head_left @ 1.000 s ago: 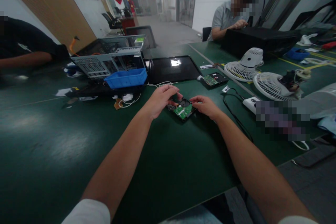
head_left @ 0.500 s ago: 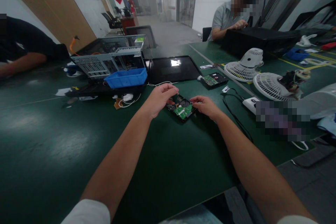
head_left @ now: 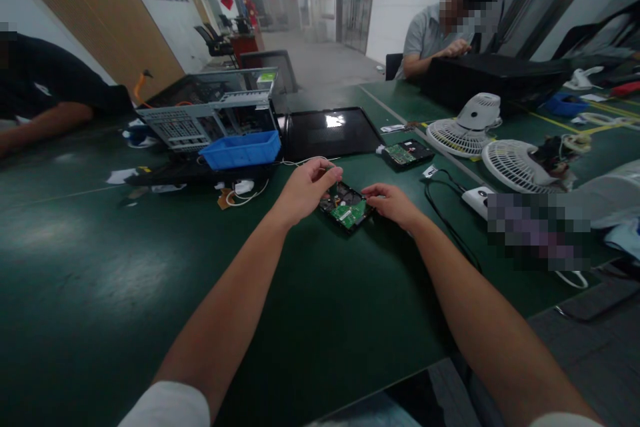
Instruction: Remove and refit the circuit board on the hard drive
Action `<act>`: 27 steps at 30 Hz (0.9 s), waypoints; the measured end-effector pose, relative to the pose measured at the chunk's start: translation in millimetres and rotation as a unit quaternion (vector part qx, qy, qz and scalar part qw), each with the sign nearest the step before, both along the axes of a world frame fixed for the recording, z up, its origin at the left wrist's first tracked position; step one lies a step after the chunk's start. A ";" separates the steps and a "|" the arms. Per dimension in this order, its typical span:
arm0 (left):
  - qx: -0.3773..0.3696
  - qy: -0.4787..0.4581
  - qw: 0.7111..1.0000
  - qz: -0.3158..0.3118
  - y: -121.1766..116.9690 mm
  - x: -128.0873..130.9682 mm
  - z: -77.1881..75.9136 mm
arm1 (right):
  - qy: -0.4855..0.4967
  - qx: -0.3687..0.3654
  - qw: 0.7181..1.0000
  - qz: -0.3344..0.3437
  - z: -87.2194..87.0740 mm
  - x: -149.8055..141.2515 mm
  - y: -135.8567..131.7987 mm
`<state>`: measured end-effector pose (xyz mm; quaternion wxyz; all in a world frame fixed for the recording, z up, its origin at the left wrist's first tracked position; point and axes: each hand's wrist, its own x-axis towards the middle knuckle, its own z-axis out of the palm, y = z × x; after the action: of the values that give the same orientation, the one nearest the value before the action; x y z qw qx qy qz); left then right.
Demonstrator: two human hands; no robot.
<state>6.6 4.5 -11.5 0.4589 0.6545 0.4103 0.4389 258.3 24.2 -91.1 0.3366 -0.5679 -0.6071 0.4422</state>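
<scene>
A hard drive (head_left: 347, 209) with its green circuit board facing up is on the dark green tabletop in front of me. My right hand (head_left: 393, 202) pinches its right edge between thumb and fingers. Over the drive's far left edge is my left hand (head_left: 310, 190), its thumb and forefinger drawn together. Whatever those left fingertips hold is too small to make out, and its lower fingers are partly hidden behind the thumb side. A second hard drive (head_left: 407, 153), also board side up, lies farther back to the right.
An opened computer case (head_left: 185, 123) and a blue tray (head_left: 243, 150) stand at the back left, beside a black panel (head_left: 330, 132). White fan parts (head_left: 460, 127), a black cable (head_left: 453, 233) and a white power strip (head_left: 477, 200) lie right. Co-workers sit at both sides.
My left hand's thumb and fingers have shifted slightly over the drive. My right hand and the hard drive have stayed in place.
</scene>
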 end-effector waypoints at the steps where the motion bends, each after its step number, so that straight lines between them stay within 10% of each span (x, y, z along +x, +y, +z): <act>1: 0.023 0.026 0.999 0.012 1.0 -1.3 -0.9 | 0.000 -0.001 1.000 -0.001 0.2 -0.2 -0.1; 21: 0.104 0.066 0.985 0.118 3.2 -16.4 12.1 | -0.020 0.012 1.000 -0.005 4.6 -0.4 -3.1; 27: 0.095 0.232 0.950 0.184 4.4 -47.0 24.6 | -0.074 0.065 0.995 -0.013 2.8 -1.7 -2.3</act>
<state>-40.3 9.0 13.1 0.1977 0.6917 0.5754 0.3890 256.6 21.9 -88.3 0.3327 -0.5838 -0.6506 0.3539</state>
